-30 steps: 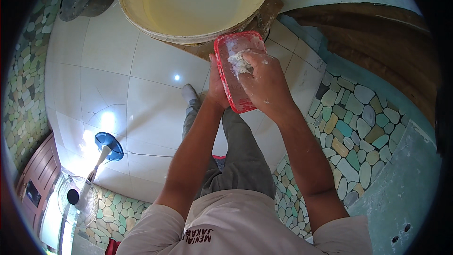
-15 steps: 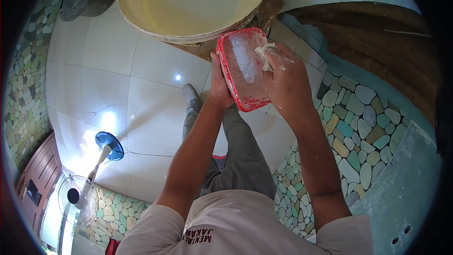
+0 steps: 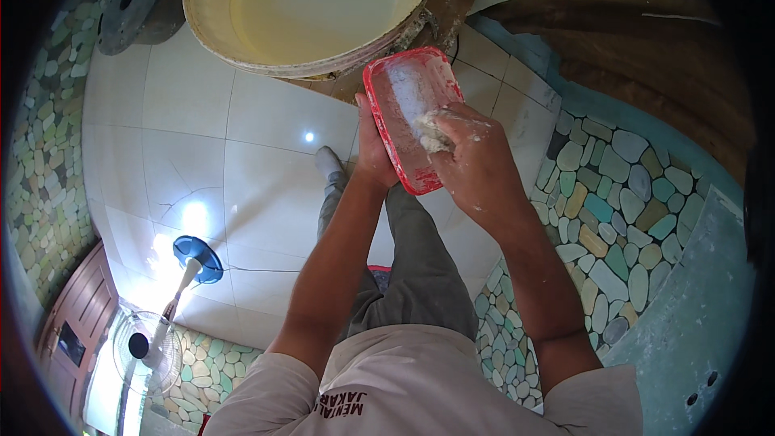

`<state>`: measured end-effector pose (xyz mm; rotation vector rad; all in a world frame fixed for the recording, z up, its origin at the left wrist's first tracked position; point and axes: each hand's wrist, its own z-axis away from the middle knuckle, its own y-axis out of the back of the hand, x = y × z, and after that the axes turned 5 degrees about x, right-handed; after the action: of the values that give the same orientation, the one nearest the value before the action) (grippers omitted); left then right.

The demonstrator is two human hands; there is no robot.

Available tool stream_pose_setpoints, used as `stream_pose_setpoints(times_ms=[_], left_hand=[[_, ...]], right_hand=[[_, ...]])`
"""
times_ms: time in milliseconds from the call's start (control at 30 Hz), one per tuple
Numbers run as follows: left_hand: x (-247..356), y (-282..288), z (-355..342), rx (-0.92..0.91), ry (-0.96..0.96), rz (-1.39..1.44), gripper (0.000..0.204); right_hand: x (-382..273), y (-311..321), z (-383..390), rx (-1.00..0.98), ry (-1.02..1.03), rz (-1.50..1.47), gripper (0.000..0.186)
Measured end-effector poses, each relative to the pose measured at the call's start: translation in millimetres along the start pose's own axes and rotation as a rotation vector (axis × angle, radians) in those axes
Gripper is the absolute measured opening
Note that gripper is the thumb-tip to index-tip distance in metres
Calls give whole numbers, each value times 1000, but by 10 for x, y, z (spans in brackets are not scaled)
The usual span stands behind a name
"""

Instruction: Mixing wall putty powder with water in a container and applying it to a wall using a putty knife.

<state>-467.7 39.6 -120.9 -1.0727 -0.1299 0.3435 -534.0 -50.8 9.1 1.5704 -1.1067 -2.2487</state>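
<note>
My left hand [image 3: 374,145] grips the near left side of a rectangular plastic tub with a red rim [image 3: 376,115], holding it tilted in front of me. Inside lies a strip of white powder [image 3: 406,85], and more residue smears the walls. Between the thumb and fingers of my right hand [image 3: 478,163] is a pale, crumbly clump [image 3: 433,133], held down inside the tub by the powder. Whether it is a sponge, a rag or dough, I cannot tell. White specks coat the right fingers.
Just beyond the tub stands a large round yellowish basin [image 3: 311,71] of cloudy liquid, on a wooden board [image 3: 452,2]. A grey cylinder [image 3: 129,0] is at far left, a fan [image 3: 153,343] at lower left. Pebble-patterned walls and a brown sheet [image 3: 622,48] flank the tiled floor.
My right hand has moved down and left, bringing the clump from the tub's right wall to beside the powder. The left hand still holds the tub; the view has shifted slightly.
</note>
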Motion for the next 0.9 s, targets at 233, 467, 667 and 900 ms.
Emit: stream_pose_setpoints(times_ms=[233, 467, 667, 900], left_hand=[[-76, -66, 81, 71, -29, -207, 90], [-151, -103, 67, -8, 59, -47, 89], [-197, -261, 132, 38, 64, -145, 90], [-266, -423, 163, -36, 91, -29, 69]], right_hand=[[-144, 59, 36, 4, 24, -34, 31], [-196, 169, 100, 102, 119, -3, 31], [-216, 283, 234, 67, 61, -69, 32], [-208, 519, 288, 201, 96, 63, 32]])
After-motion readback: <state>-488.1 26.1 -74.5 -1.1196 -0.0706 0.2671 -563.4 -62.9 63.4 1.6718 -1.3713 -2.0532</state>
